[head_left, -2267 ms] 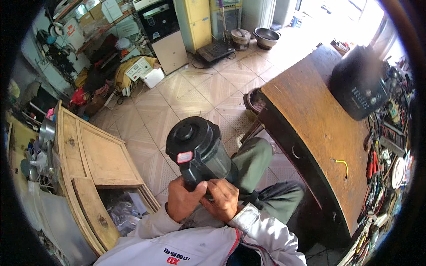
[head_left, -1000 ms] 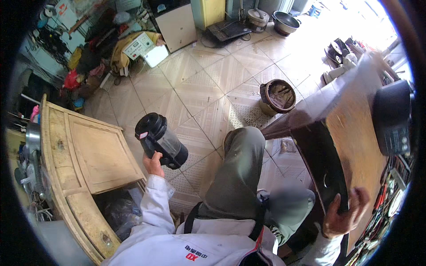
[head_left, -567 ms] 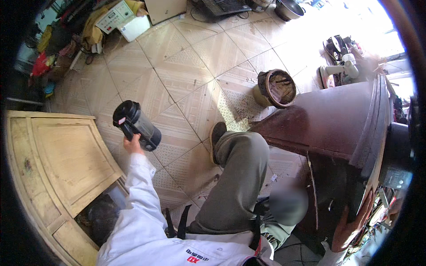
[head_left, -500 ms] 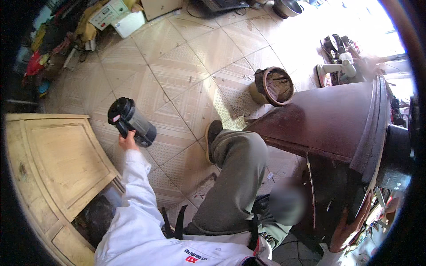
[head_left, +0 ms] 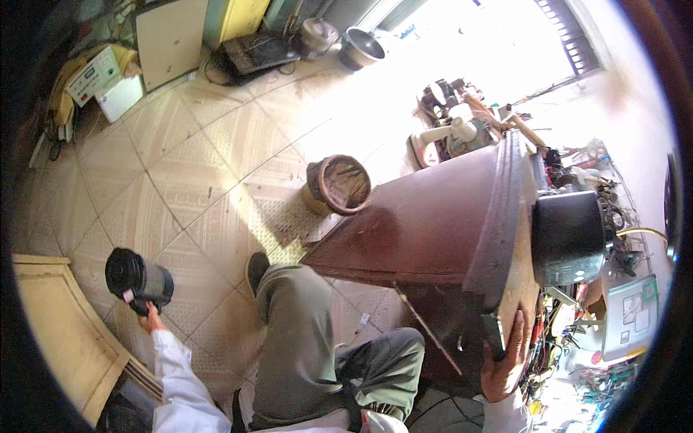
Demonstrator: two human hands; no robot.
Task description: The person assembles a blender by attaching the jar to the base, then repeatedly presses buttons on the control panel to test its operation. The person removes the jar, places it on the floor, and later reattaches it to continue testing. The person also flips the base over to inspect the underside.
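Observation:
At the lower left my left hand is closed round the handle of a lidded jug, black at the lid and base and grey round the body. The jug is held tilted above the tiled floor, its lid toward the left. On the right, my right hand lies on the near edge of a dark red-brown desk. Its fingers are stretched out along the top, with the thumb at the front side of the edge. A black box-shaped device sits on the desk beyond those fingers.
A bin with a dark liner stands by the desk's far corner. At the left is a pale wooden cabinet. Tools and cables clutter the desktop near a grey case. Pots and a white fan stand farther off.
My view has turned to the right, so the bin, desk and jug appear farther left. More of the cluttered desktop shows. The jug stays in my left hand, and my right hand stays on the desk edge.

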